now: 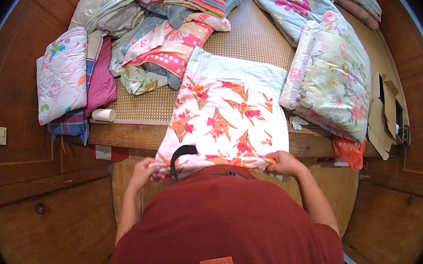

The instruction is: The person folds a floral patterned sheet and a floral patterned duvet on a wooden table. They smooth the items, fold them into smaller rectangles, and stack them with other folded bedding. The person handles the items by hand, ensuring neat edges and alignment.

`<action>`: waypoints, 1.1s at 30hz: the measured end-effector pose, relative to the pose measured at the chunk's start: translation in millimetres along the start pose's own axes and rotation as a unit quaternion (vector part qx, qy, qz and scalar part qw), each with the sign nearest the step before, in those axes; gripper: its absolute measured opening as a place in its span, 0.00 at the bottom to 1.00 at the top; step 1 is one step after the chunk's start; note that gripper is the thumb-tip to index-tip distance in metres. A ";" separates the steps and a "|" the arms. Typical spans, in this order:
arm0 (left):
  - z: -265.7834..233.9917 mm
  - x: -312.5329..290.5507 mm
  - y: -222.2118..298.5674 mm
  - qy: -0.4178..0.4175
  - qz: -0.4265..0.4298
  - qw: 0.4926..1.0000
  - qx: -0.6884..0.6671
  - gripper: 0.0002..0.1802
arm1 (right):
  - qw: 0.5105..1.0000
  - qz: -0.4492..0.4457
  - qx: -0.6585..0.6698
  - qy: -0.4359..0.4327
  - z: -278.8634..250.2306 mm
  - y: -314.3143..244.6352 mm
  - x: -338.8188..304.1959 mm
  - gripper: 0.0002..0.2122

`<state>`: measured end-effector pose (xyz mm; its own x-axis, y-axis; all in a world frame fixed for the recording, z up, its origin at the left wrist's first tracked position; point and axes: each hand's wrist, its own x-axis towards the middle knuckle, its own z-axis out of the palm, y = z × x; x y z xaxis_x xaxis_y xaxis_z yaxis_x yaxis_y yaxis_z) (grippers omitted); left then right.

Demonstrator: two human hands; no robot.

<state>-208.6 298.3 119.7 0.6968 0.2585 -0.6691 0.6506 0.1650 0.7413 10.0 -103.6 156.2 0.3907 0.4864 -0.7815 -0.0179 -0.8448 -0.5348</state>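
Observation:
A white-and-pink cloth point(233, 116) with orange and red flowers lies flat over the wooden edge of the matted platform, its near end hanging towards me. A pale blue-grey band point(235, 69) runs along its far side. My left hand point(145, 172) is closed on the near left corner. At the near right corner my right hand point(287, 165) pinches the cloth's edge, which is pulled out between both hands. A curved black strip point(182, 158) shows over the cloth near my left hand; what it belongs to I cannot tell.
Piled bedding point(166, 46) covers the back left, beside a folded quilt point(64, 74). A floral quilt point(336, 75) is stacked at right, near an open cardboard box point(382, 115) and a red plastic bag point(347, 151). A white roll point(103, 115) sits on the wooden edge point(312, 144).

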 end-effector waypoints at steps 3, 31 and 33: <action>0.0 -23.0 -7.1 -0.024 -0.069 0.997 -0.036 0.07 | 0.993 -0.048 0.081 -0.069 14.6 18.3 10.0 0.11; 46.4 206.9 7.6 0.161 0.130 0.968 0.139 0.34 | 0.836 0.035 0.332 0.435 1.2 126.3 132.3 0.27; 41.9 223.8 -3.0 0.139 0.084 0.983 0.090 0.31 | 0.812 0.115 0.406 0.404 -0.2 100.3 121.2 0.26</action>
<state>-42.0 315.9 -34.5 0.7059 0.5216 -0.4791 0.5936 -0.0666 0.8020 55.7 -129.4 7.9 0.7606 -0.2453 -0.6011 -0.6491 -0.3070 -0.6960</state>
